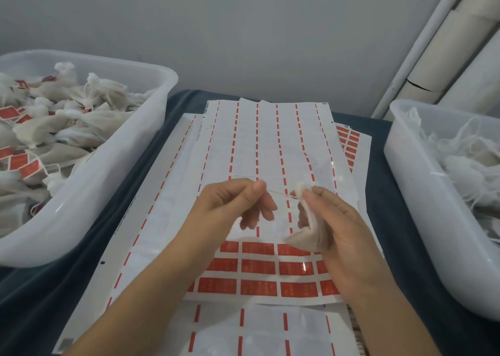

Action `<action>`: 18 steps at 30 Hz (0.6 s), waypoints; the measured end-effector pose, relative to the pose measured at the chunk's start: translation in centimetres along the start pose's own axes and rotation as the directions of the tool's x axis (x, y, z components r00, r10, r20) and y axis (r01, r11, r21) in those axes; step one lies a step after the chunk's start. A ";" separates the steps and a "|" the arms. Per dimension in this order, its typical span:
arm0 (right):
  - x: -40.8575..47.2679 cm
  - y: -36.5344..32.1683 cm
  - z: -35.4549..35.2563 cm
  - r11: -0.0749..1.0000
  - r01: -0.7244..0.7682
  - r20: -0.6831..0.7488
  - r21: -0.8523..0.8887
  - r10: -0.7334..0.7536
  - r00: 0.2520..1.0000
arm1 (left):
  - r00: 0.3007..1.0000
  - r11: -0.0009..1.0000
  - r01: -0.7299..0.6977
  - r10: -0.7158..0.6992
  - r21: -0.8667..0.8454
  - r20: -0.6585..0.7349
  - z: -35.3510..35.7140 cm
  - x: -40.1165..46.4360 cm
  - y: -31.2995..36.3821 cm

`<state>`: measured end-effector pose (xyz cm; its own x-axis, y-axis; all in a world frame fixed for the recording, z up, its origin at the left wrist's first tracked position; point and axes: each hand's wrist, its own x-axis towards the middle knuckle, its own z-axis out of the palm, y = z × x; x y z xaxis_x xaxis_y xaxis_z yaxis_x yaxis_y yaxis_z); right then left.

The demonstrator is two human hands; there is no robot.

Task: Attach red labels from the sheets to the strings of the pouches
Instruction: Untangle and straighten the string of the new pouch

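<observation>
My right hand [332, 220] grips a small beige pouch [304, 238] over the label sheets, its gathered white top [301, 188] poking out by my thumb. My left hand [235, 204] pinches the pouch's thin string [278, 193], which runs taut between both hands. Beneath them lies the top sheet [270, 144], mostly peeled, with rows of red labels [258, 267] left near my wrists.
A white tub [130, 150] on the left holds several pouches with red labels on them. Another white tub [422, 193] on the right holds unlabelled pouches and loose strings. More sheets are stacked underneath on a dark blue cloth [392, 220]. A grey wall stands behind.
</observation>
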<state>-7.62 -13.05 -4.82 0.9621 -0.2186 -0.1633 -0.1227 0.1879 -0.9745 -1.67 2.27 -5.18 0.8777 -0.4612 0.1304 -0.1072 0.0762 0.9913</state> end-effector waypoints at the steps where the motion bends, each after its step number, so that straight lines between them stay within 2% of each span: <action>1: 0.0 0.0 -0.1 1.000 -0.007 0.012 -0.021 0.007 1.000 | 1.000 1.000 -0.009 0.009 -0.017 -0.022 -0.2 0.0 0.1; 5: -0.1 0.0 0.0 0.988 -0.027 0.053 -0.150 0.036 0.998 | 0.994 0.991 -0.029 0.016 -0.129 -0.105 -0.6 0.0 0.1; 9: -0.2 -0.4 0.4 0.968 0.016 0.146 -0.250 0.021 0.989 | 0.984 0.966 -0.025 -0.021 -0.259 -0.176 -0.7 0.3 -0.1; 13: -0.1 -0.4 1.0 0.958 0.031 0.221 -0.284 0.034 0.975 | 0.970 0.893 -0.019 -0.092 -0.450 -0.224 -0.8 0.6 -0.1; 18: -0.1 -0.4 1.0 0.953 0.057 0.273 -0.297 0.027 0.962 | 0.969 0.806 -0.038 -0.115 -0.590 -0.219 -0.8 0.7 -0.4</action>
<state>-7.42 -12.19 -4.29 0.9884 0.0559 -0.1414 -0.1341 -0.1183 -0.9839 -0.65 2.63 -5.53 0.9651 -0.2617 0.0088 0.1558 0.6010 0.7839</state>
